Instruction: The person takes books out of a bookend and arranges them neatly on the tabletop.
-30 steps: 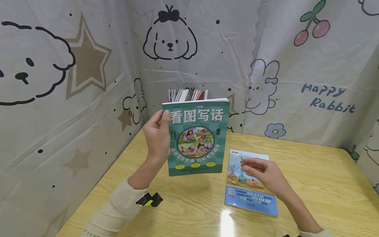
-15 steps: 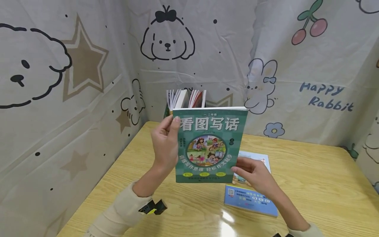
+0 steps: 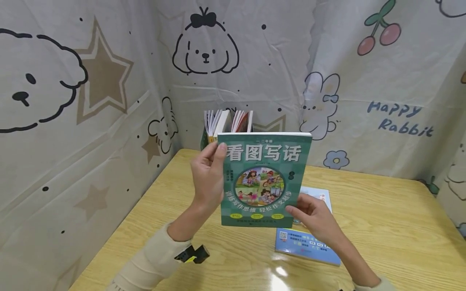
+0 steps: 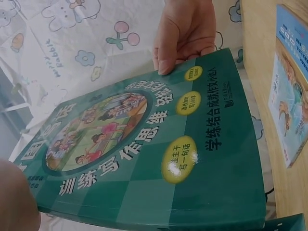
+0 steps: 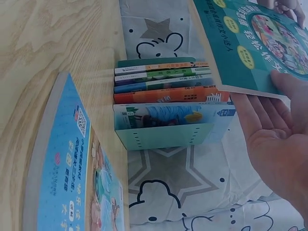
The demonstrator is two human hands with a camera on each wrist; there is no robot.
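A green checkered book (image 3: 260,218) with a round cartoon picture is held up above the table, its cover toward the head camera. My left hand (image 3: 207,178) grips its left edge near the top, thumb on the cover. At the lower right edge my right hand (image 3: 316,218) pinches it, with the thumb on the front and fingers behind, as the right wrist view shows. Below and behind the right hand, a blue book (image 3: 307,246) lies flat on the table, partly covered by the green book and that hand.
Several books (image 5: 163,96) stand upright in a green book holder (image 5: 168,137) at the back of the wooden table (image 3: 393,226). The green book hides most of them in the head view. A printed cloth (image 3: 255,48) hangs behind and to the left.
The green book has moved right and a little down with my left hand. My right hand, earlier apart from it above the blue book, has taken hold of its right edge.
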